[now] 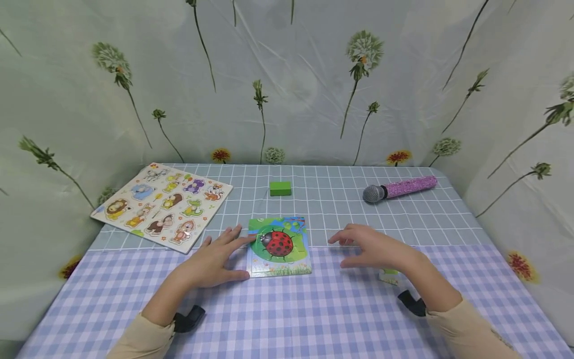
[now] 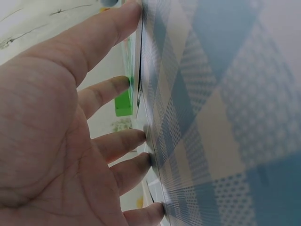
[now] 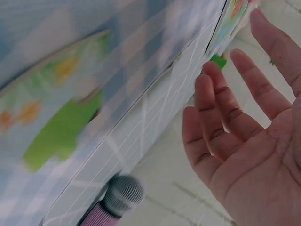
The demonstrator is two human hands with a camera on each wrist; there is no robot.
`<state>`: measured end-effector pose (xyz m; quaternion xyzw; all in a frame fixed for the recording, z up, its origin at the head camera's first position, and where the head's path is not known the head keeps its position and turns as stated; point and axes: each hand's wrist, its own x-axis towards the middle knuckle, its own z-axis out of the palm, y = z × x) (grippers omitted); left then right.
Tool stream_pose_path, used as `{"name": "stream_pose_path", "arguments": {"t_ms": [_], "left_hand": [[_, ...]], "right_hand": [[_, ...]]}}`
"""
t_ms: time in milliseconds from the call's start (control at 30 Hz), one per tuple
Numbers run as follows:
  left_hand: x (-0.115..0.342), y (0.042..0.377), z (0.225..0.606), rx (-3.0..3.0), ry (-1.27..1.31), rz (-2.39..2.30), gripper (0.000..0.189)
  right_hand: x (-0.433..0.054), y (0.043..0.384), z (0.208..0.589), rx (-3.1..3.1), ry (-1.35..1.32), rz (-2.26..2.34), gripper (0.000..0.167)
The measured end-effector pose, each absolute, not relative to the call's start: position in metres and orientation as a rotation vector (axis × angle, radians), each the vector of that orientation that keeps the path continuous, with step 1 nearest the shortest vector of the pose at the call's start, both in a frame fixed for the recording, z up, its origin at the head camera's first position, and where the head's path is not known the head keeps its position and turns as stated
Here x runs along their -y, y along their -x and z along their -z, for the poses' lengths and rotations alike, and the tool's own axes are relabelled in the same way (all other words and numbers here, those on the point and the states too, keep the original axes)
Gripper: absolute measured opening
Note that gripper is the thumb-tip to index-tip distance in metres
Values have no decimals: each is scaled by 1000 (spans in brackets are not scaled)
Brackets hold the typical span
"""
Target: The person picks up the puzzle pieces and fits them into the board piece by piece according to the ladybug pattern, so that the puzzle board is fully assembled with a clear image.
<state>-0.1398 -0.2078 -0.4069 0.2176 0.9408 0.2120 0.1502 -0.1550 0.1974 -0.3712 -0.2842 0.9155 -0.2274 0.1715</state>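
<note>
A square ladybug jigsaw puzzle (image 1: 279, 248) lies flat on the checked cloth, in front of the person. The left hand (image 1: 214, 259) rests at its left side, index fingertip on the puzzle and thumb at the lower left corner. Its other fingertips (image 2: 142, 162) touch the cloth in the left wrist view. To the right of the puzzle hovers the right hand (image 1: 372, 248), fingers loosely bent and holding nothing. A loose puzzle piece (image 3: 61, 134), green with orange flowers, lies on the cloth; in the head view the right forearm partly hides this piece (image 1: 389, 276).
An animal peg-puzzle board (image 1: 168, 203) lies at the back left, close to the left hand. A green block (image 1: 280, 188) sits behind the ladybug puzzle. At the back right is a pink glittery microphone (image 1: 399, 189). A flowered curtain (image 1: 305, 89) hangs behind the table.
</note>
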Motion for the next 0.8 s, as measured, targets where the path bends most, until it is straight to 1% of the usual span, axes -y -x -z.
{"name": "stream_pose_path", "arguments": {"t_ms": [167, 267, 533, 800], "left_hand": [[208, 140, 406, -2708, -635, -603, 86], [209, 138, 405, -2726, -650, -589, 84], [202, 131, 403, -2783, -877, -647, 76], [196, 123, 404, -2765, -923, -571, 70]], "right_hand": [[-218, 144, 369, -2644, 690, 617, 54], [-230, 138, 371, -2665, 662, 595, 57], [-256, 123, 376, -2699, 557, 560, 65], [-273, 115, 382, -2704, 462, 552, 63]]}}
